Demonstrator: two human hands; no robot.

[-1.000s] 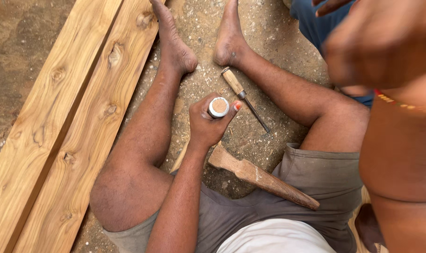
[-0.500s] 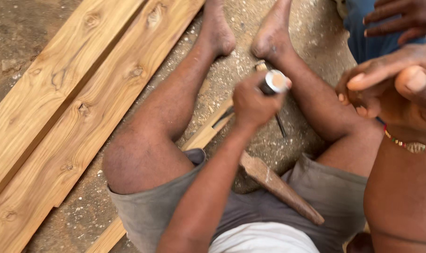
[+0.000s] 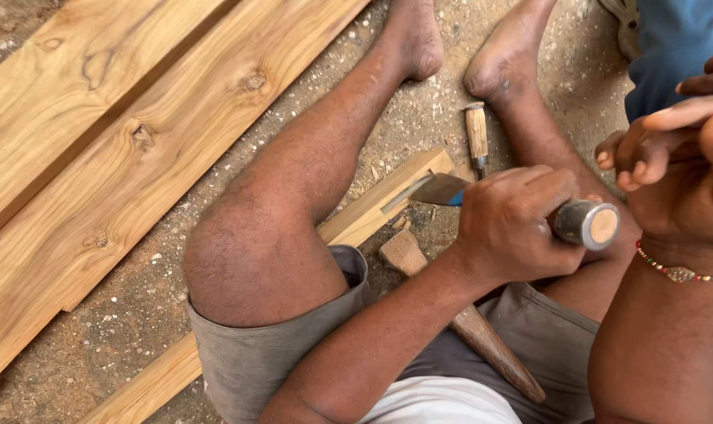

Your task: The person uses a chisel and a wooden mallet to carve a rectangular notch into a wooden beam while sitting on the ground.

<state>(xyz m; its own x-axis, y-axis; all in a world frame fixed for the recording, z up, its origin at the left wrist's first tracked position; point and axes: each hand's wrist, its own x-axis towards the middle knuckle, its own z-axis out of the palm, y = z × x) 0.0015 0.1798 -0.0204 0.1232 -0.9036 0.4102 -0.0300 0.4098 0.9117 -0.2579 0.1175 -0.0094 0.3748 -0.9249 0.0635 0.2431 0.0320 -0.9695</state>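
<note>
Head view: we note the left hand [image 3: 521, 228] wrapped tight around the handle of a chisel [image 3: 521, 208], right of centre, above the lap. Its flat steel blade points left and meets the end of a narrow wooden strip [image 3: 384, 200] lying under the bent left knee. The handle butt is pale wood inside a metal ring, facing right. We judge the tool stiff, fairly heavy at the blade and sharp there, so the grip belongs on the handle, well back from the edge; the ringed butt looks made to be struck.

The right hand [image 3: 678, 184] hovers just right of the butt, fingers loosely curled; whether it holds anything we cannot tell.

A second wood-handled chisel [image 3: 476, 137] lies farther off by the feet. A wooden mallet [image 3: 458, 314] rests across the lap. Broad planks [image 3: 113, 149] lie left.
</note>
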